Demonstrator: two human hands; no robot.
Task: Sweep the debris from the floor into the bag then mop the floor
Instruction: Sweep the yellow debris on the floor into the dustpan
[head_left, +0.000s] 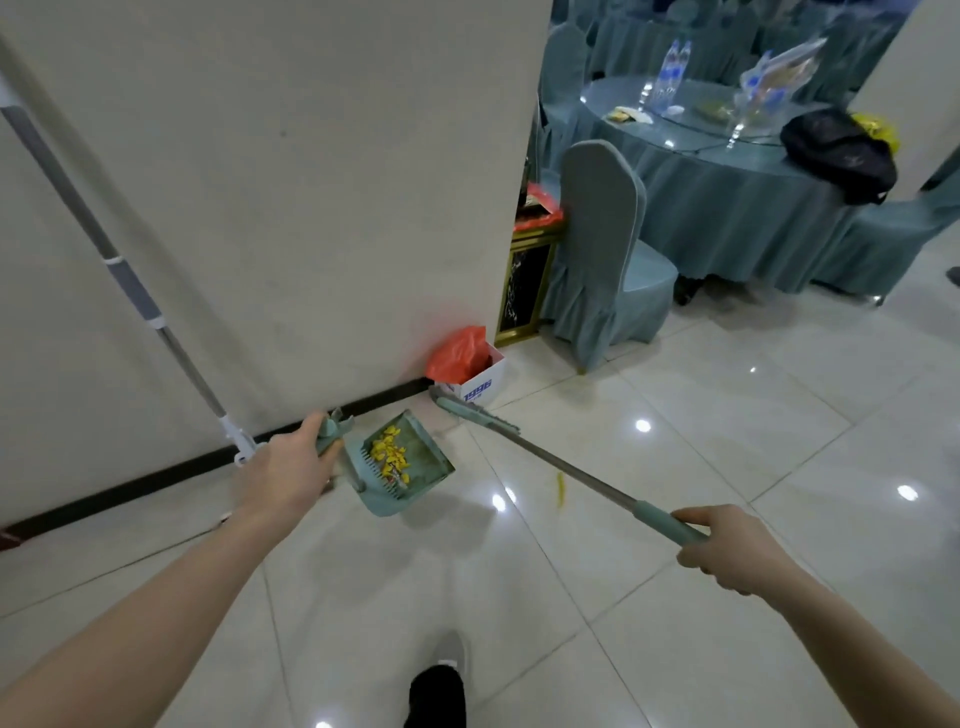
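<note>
My left hand (291, 465) grips the handle of a teal dustpan (410, 462), held just above the tiled floor near the wall. Yellow debris (390, 453) lies inside the pan. My right hand (727, 545) is closed around the teal grip of a broom (550, 460); its head (475, 410) rests on the floor next to a white box lined with a red bag (460, 353). One yellow scrap (560, 488) lies on the floor under the broom's pole. A grey mop handle (130, 280) leans against the wall on the left.
A white wall (285, 182) with a black skirting runs ahead. Past its corner stand a gold-framed bin (524, 280), a covered chair (608, 260) and a round table (727, 156) with bottles and a black bag. My black shoe (436, 696) is at the bottom.
</note>
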